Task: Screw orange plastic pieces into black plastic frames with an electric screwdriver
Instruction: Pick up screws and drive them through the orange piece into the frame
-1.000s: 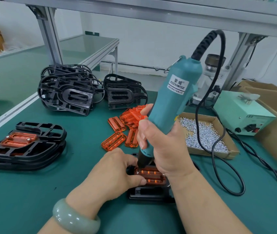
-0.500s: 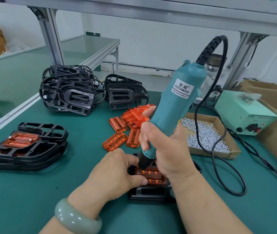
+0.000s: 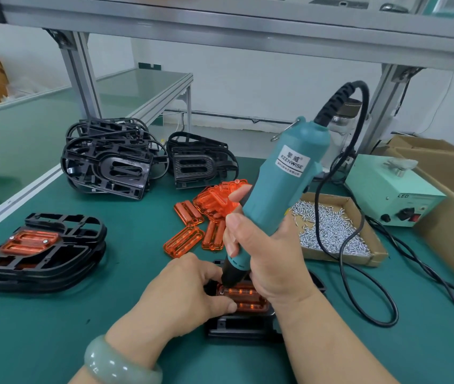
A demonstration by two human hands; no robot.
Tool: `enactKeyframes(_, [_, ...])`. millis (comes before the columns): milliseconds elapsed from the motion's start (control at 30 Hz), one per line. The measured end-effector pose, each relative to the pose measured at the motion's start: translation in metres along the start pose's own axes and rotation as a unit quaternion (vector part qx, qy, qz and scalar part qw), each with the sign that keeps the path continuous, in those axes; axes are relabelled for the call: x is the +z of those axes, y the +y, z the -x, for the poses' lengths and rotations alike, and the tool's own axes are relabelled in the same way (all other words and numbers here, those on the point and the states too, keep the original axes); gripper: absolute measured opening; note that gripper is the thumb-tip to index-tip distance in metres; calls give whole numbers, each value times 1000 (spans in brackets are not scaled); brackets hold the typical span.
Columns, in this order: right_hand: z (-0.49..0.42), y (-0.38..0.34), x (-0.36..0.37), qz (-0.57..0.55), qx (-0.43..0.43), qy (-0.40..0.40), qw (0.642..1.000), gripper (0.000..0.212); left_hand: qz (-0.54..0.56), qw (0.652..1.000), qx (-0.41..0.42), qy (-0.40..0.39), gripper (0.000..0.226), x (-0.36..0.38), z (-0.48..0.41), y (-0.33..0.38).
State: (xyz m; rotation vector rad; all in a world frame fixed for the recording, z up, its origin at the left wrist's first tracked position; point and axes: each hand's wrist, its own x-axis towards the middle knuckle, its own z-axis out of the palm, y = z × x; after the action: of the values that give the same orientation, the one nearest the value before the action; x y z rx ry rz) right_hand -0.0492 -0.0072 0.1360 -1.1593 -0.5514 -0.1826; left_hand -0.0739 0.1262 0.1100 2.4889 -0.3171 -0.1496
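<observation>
Right hand (image 3: 267,256) gripping my electric screwdriver (image 3: 281,189), tip on the orange piece (image 3: 248,299) in the black frame (image 3: 237,325), left hand (image 3: 181,295) pinching that piece, cardboard tray (image 3: 364,260) of screws (image 3: 328,225) right of the frame.

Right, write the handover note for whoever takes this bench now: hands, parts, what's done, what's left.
Right hand grips the electric screwdriver, tip down on the orange piece seated in the black frame. Left hand holds that piece.
Done: stack of finished frames at left.
To do: finish this piece, then the loose orange pieces and empty frames behind; screws in the cardboard tray.
</observation>
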Motion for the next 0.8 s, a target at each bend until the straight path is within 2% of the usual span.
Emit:
enactKeyframes(267, [2, -1, -3, -19, -9, 11, 1000, 19, 10, 1000, 1, 3, 27, 1, 0, -3])
enactKeyframes(600, [4, -8, 1, -44, -27, 30, 998, 20, 6, 1000, -3, -1, 33, 0, 0, -2])
enactKeyframes(733, [1, -18, -5, -90, -35, 54, 994, 18, 9, 1000, -20, -2, 22, 3, -2, -6])
enactKeyframes(800, [1, -22, -9, -99, -32, 87, 991, 18, 10, 999, -30, -1, 34, 5, -3, -8])
